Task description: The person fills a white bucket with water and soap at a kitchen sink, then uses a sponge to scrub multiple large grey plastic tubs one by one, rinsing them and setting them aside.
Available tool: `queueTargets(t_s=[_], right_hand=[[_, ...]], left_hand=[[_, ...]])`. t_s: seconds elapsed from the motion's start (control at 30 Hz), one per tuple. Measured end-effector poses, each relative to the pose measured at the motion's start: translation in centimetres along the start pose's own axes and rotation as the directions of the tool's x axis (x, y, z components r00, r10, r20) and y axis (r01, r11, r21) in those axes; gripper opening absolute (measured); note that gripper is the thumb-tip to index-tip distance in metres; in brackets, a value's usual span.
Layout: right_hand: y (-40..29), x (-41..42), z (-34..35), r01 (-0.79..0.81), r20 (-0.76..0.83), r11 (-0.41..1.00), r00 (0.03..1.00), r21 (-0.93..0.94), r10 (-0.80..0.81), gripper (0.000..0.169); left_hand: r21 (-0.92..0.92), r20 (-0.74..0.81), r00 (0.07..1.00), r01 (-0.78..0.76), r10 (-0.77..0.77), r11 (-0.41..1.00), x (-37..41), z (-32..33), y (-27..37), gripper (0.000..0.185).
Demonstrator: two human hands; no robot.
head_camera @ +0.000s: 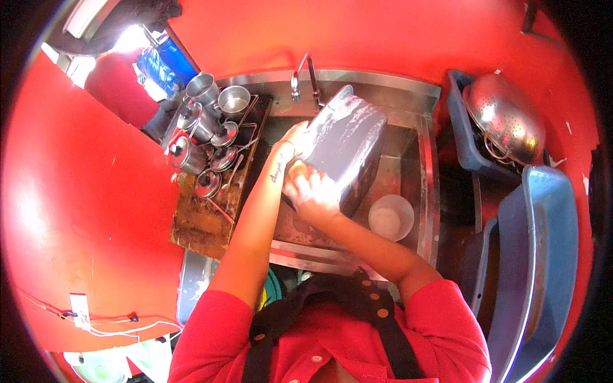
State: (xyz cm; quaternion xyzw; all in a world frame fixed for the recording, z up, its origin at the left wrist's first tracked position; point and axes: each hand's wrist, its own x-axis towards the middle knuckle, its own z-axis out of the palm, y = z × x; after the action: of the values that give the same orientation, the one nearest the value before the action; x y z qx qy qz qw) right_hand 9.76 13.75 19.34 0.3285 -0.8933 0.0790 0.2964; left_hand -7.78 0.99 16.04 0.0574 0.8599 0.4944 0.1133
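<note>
A grey plastic tub [335,139] streaked with white suds is propped at a tilt over the stainless steel sink [400,139]. My left hand [296,140] grips its left edge. Against the near end of the tub, my right hand [317,190] presses a yellowish sponge [300,167], mostly hidden by soapy fingers. Behind the tub rises a chrome faucet [313,79]; no stream of water is visible from its spout. In the sink's near right corner stands a translucent plastic container [391,218] with whitish contents.
To the left, a worn wooden board [203,225] carries metal pots [190,155], lids [208,183] and a spoon [233,174]. At right are a metal colander [510,119] in a blue-grey tub [462,139] and another blue tub [550,249]. A person in red [119,88] is beyond the wall.
</note>
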Motion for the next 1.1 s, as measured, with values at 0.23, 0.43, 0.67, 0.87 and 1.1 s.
queueTargets(t_s=[0.23, 0.43, 0.67, 0.87, 1.1], right_hand=[[-0.7, -4.9, 6.5, 0.287, 0.002, 0.894, 0.952, -0.345, -0.305, 0.037], [3.2, -0.9, 0.3, -0.216, -0.152, 0.966, 0.960, 0.145, 0.237, 0.030], [21.5, 4.9, 5.4, -0.650, -0.021, 0.760, 0.760, -0.001, 0.650, 0.034], [25.2, 5.3, 6.1, -0.590, 0.414, 0.701, 0.799, 0.400, 0.436, 0.031], [19.1, 3.0, 3.9, -0.750, 0.483, 0.279, 0.618, 0.600, 0.620, 0.042]], left_hand=[[-0.392, 0.084, 0.994, 0.097, -0.069, 0.915, -1.7, 2.2, 5.1, 0.033], [0.014, -0.175, 0.981, -0.084, 0.085, 0.996, -0.8, 1.0, 0.4, 0.047], [0.404, -0.050, 0.983, -0.143, 0.178, 0.904, -4.5, 0.5, 4.6, 0.046], [0.658, -0.046, 0.986, -0.092, 0.162, 0.748, -6.0, -2.1, 4.2, 0.048], [0.700, -0.103, 0.986, -0.023, 0.133, 0.714, -1.9, 1.0, 8.7, 0.058]])
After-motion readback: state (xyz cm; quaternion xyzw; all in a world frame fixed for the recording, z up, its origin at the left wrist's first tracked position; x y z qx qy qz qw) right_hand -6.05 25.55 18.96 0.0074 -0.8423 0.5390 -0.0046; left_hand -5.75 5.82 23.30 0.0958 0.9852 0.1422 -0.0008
